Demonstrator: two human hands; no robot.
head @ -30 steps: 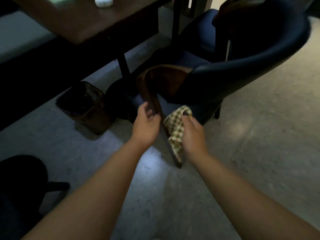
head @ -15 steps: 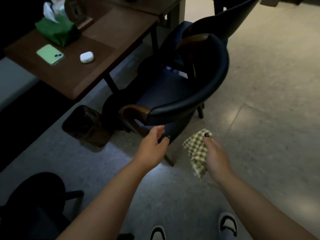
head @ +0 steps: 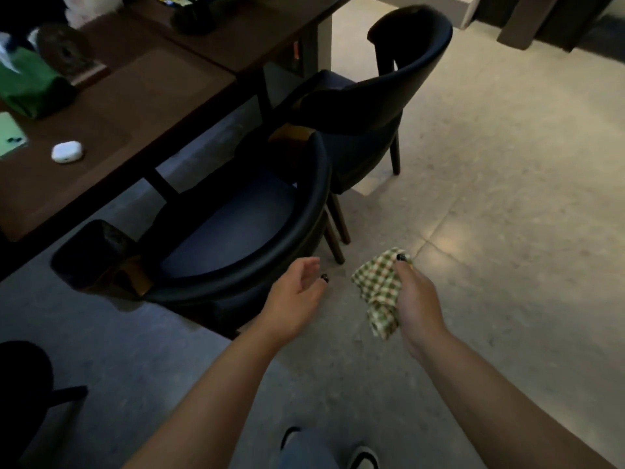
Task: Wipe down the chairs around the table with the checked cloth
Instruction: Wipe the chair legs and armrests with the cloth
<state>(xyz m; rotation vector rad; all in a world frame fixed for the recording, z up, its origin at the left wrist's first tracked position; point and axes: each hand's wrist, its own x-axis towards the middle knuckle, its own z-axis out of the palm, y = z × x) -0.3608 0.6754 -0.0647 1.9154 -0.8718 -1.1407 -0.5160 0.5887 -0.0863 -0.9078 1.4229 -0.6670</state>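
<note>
Right hand (head: 417,299) grip clenched on the checked cloth (head: 380,292), bunched, clear of both chairs, ready to wipe. Left hand (head: 297,289) grip released, loose, just beside the near chair (head: 270,275) backrest, likely to steady it. Far chair (head: 382,106) beyond. Dim light; seats and surface (head: 135,96) clutter hard to read.

A small green-and-white checked cloth (head: 380,292) hangs crumpled from the right hand (head: 414,301), above the floor. Just left of it, the near dark blue padded chair (head: 257,238) with a curved back stands upright at the table (head: 135,96). A second matching chair (head: 378,96) stands farther off.
</note>
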